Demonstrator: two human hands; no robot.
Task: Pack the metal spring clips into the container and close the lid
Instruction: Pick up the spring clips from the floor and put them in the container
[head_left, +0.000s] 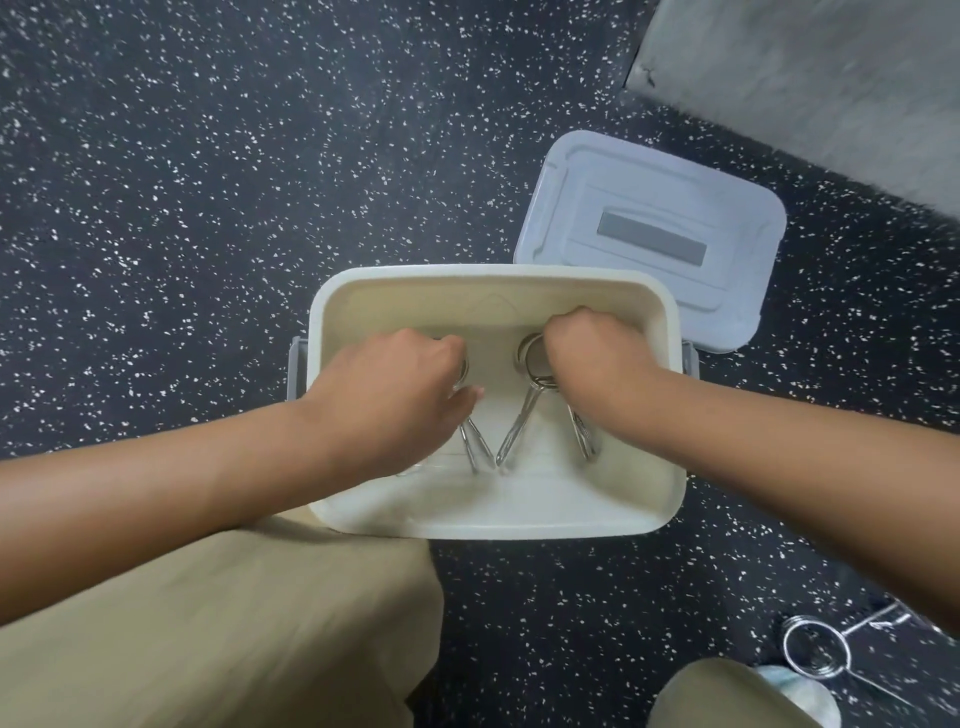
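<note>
A cream plastic container (670, 467) stands open on the dark speckled floor. Both my hands reach down inside it. My left hand (395, 384) is closed around metal spring clips (475, 447) whose handles stick out toward me. My right hand (597, 358) grips another bunch of spring clips (524, 410), with the coil showing beside my thumb. The grey lid (649, 234) lies flat on the floor behind the container's right corner. One more spring clip (815, 652) lies on the floor at the lower right.
My beige trouser legs (234, 639) fill the lower left, and a knee shows at the bottom right. A grey slab (831, 78) sits at the top right. Grey latches (296, 374) hang on the container's sides.
</note>
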